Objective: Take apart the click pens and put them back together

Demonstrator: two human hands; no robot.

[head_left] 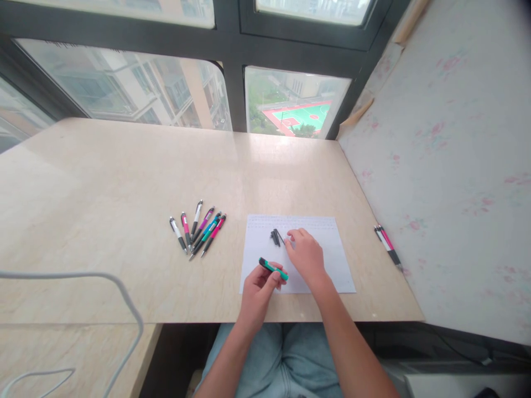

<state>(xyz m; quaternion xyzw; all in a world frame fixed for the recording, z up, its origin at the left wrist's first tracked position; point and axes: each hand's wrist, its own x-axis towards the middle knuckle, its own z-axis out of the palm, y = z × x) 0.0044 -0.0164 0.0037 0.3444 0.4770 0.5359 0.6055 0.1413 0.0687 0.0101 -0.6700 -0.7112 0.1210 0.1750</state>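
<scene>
My left hand (260, 287) pinches a green pen barrel (276, 270) with a black end, tilted over the lower part of a white sheet of paper (332, 260). On the sheet lie small black pen parts (274, 237) in a loose cluster. Beside them is a thin dark stick (280, 236) that looks like a pen refill. My right hand (305, 254) hovers at the cluster's right side, thumb and forefinger apart. Its fingertips come up to the lower end of that thin stick; whether they touch it is too small to tell.
Several click pens (203, 229) in white, pink, purple and teal lie left of the paper. Two more pens (389, 247) rest by the wallpapered wall at right. A grey cable (116, 282) arches across the left foreground. The table (124, 177) reaches back to the window.
</scene>
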